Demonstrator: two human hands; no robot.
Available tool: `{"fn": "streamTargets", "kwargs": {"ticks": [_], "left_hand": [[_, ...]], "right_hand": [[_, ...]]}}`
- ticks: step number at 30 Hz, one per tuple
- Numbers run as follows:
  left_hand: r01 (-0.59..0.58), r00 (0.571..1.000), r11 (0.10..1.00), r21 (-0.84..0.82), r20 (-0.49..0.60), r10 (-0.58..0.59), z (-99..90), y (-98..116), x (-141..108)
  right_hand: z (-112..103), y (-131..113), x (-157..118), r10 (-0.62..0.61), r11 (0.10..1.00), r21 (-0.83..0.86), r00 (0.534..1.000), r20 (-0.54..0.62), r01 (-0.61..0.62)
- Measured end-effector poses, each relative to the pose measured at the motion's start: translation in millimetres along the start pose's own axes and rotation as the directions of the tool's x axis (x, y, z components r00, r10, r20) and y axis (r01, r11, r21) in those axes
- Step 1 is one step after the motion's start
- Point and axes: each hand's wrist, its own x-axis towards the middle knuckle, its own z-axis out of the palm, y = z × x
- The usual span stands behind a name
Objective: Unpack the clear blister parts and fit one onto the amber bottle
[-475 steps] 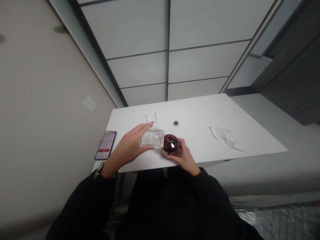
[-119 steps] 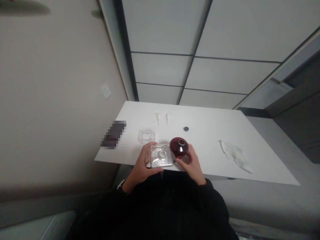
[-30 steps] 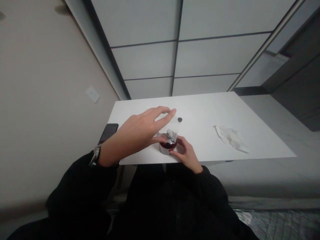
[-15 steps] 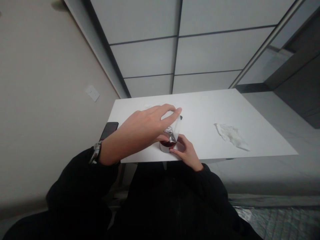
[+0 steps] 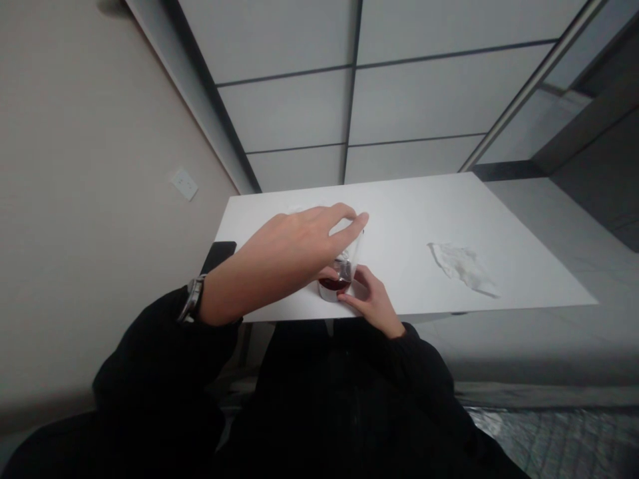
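Observation:
A small cup (image 5: 329, 293) with dark red contents stands near the front edge of the white table (image 5: 399, 219). From its rim rises a shiny, partly see-through lid film (image 5: 353, 253), folded upward. My left hand (image 5: 309, 243) reaches over the cup, thumb and forefinger pinched together at the film's upper end; it hides much of the film and the cup's far left side. Around the cup's right side curl the fingers of my right hand (image 5: 372, 301), holding it. A fingertip also shows at the rim, and I cannot tell which hand it belongs to.
A dark phone (image 5: 218, 254) lies at the table's left edge, partly behind my left forearm. On the right side of the table is a crumpled white tissue (image 5: 462, 267). White panelled doors (image 5: 419, 100) stand behind the table, with a wall at the left.
My left fingertips have moved slightly up and to the right with the film, and a little more of the red contents shows. My right hand stays on the cup.

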Motion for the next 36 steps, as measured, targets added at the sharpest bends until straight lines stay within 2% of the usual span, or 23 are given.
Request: {"fn": "streamTargets", "kwargs": {"ticks": [4,16,25,31,36], "left_hand": [[-0.011,1.000,1.000,0.017,-0.019,0.011,0.9,0.2,0.6],[-0.052,0.990,0.994,-0.092,-0.132,0.040,12.4,-6.7,-3.0],[-0.040,0.993,0.995,-0.092,-0.114,0.030,12.0,-6.1,-2.7],[-0.020,0.998,0.999,-0.036,-0.064,0.018,9.5,-4.8,-1.3],[0.021,0.997,0.996,-0.089,-0.068,-0.028,11.9,-10.6,-5.4]], "right_hand": [[0.0,-0.5,-0.5,0.005,1.000,0.004,1.000,0.003,-0.005],[-0.2,-1.3,0.0,0.005,1.000,0.003,1.000,-0.005,-0.005],[-0.5,-2.1,-0.2,0.011,1.000,-0.013,1.000,0.001,-0.011],[-0.1,-1.2,-0.5,0.003,1.000,-0.014,1.000,-0.003,-0.003],[-0.8,-2.1,-0.4,-0.006,1.000,-0.004,1.000,-0.005,0.006]]}}
